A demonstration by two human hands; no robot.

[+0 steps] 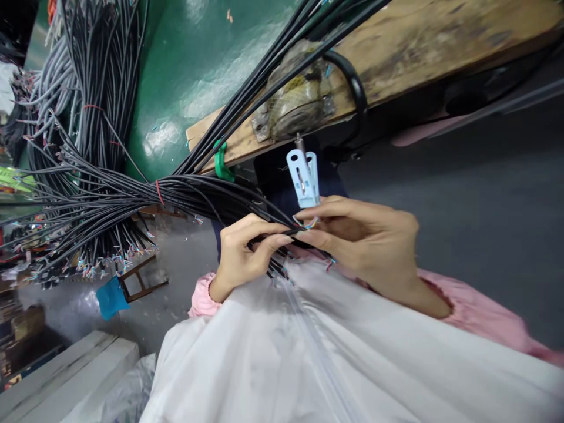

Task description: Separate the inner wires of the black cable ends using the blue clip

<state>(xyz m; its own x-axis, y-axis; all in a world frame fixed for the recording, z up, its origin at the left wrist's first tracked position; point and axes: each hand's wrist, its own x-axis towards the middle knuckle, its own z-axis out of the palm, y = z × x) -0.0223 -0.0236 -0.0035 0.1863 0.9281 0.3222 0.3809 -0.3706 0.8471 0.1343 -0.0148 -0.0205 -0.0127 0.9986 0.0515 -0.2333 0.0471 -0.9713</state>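
Observation:
My left hand (247, 249) pinches a black cable near its end, with more black cables of the bundle (194, 194) running under its fingers. Close beside it, fingertips almost touching, my right hand (365, 241) is closed on the same cable end, where thin coloured wires (312, 223) fan out. A light blue clip (303, 179) stands just above my right fingertips, fixed to a metal rod; the wires reach up to its lower end. Loose cable ends with coloured wires (277, 271) hang below my hands over a white apron (264, 352).
A wooden board (423, 53) crosses the top right, bearing a taped metal lump (295, 100) and a green hook (222, 161). Black cable bundles (99, 70) lie on the green table (176, 53). A blue-seated stool (112, 296) stands lower left.

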